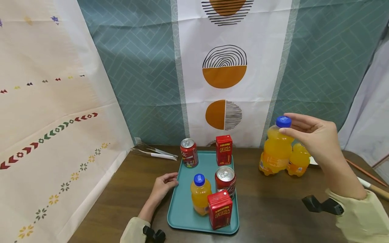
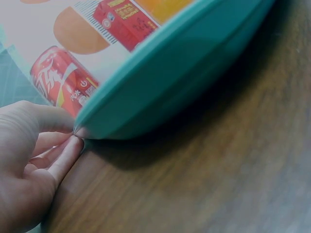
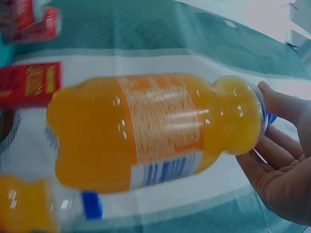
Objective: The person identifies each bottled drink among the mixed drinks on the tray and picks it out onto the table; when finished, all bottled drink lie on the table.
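Observation:
My right hand [image 1: 319, 143] grips an orange drink bottle [image 1: 277, 146] near its blue cap and holds it upright above the table. In the right wrist view the bottle [image 3: 160, 128] fills the middle, its barcode label showing. My left hand [image 1: 164, 187] pinches the left rim of a teal tray [image 1: 186, 189]; the left wrist view shows thumb and finger meeting at the tray's edge [image 2: 160, 87]. On the tray stand a cola can [image 1: 189, 153], another cola can [image 1: 225, 179], a red drink carton [image 1: 224, 150], a second red carton [image 1: 220, 211] and an orange drink bottle [image 1: 200, 195].
Another orange drink bottle [image 1: 299, 160] stands behind the raised one, partly hidden, with a further one showing at its lower left. Brushes [image 1: 159, 153] lie at the table's back left. A wooden-handled tool [image 1: 377, 189] lies at the right. Patterned cloth [image 1: 146, 67] hangs behind.

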The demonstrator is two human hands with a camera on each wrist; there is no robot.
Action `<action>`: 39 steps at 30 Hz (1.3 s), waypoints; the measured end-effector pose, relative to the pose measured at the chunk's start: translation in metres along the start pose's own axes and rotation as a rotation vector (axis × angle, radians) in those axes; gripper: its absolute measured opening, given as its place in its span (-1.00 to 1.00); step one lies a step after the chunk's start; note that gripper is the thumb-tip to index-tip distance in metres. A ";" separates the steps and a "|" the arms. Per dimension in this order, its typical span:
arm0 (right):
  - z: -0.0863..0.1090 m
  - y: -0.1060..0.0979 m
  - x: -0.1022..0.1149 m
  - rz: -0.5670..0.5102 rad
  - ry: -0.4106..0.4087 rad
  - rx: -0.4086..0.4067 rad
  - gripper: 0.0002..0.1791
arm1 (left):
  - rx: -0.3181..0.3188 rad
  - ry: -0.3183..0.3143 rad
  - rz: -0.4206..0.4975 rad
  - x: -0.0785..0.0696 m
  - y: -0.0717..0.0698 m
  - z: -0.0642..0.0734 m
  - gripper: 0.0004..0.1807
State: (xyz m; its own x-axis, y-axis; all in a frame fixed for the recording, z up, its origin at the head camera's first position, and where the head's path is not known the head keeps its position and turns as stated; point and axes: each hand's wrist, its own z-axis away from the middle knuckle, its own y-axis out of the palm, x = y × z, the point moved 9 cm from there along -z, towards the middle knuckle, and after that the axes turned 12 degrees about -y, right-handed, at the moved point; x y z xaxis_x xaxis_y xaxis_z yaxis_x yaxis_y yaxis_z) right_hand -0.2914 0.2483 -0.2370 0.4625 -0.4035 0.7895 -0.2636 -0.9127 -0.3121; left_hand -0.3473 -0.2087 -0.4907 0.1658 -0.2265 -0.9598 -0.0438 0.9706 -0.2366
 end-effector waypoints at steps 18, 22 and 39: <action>0.031 -0.029 -0.054 0.344 0.011 0.204 -0.46 | 0.002 -0.031 0.022 0.002 0.000 0.001 -0.63; 0.036 -0.036 -0.060 0.361 0.035 0.199 -0.46 | 0.009 -0.029 0.023 0.001 0.000 -0.001 -0.62; 0.046 -0.062 -0.104 0.508 0.004 0.209 -0.47 | 0.008 -0.021 0.030 0.002 0.000 -0.002 -0.62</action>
State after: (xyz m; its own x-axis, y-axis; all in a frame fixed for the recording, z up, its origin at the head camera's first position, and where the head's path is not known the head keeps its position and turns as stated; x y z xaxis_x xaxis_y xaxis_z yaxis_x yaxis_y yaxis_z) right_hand -0.2844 0.3435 -0.3237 0.3174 -0.7969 0.5140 -0.2794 -0.5965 -0.7524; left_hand -0.3484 -0.2096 -0.4933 0.1857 -0.1959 -0.9629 -0.0410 0.9775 -0.2068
